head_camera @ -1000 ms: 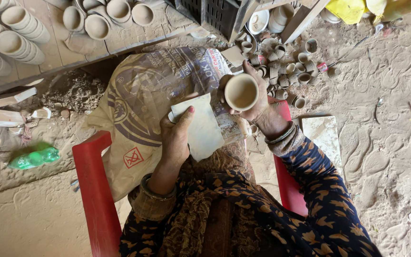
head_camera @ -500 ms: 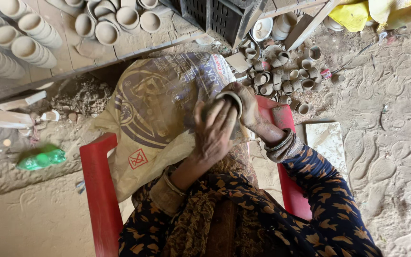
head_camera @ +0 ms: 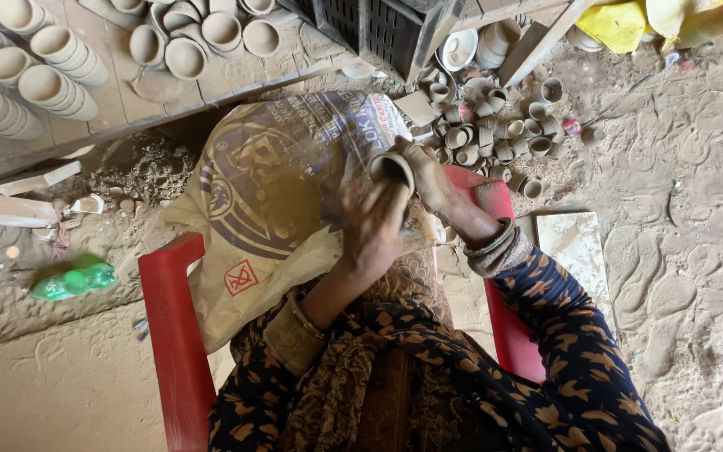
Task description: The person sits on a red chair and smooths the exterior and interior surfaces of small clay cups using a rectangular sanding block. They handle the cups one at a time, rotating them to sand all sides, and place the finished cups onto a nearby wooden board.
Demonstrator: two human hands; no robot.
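I sit in a red chair (head_camera: pixel 174 335) with a printed sack (head_camera: pixel 269 192) spread over my lap. My right hand (head_camera: pixel 430 180) grips a small unfired clay cup (head_camera: pixel 392 168) from the right, its mouth tilted toward the left. My left hand (head_camera: pixel 374 228) is pressed against the cup's near side. Its fingers are curled over a pale sheet (head_camera: pixel 416 238), which is mostly hidden under the hand. Both hands meet above the sack's right edge.
A heap of small clay cups (head_camera: pixel 489 127) lies on the sandy ground just beyond my hands. Rows of larger cups (head_camera: pixel 43 84) and bowls (head_camera: pixel 211 33) rest on boards at upper left. A dark crate (head_camera: pixel 378 25), a green bottle (head_camera: pixel 73 280) and a pale tile (head_camera: pixel 575 243) lie around.
The left hand has lifted with the pale sheet from my lap up against the cup. The right hand has turned the cup from mouth-up to its side.
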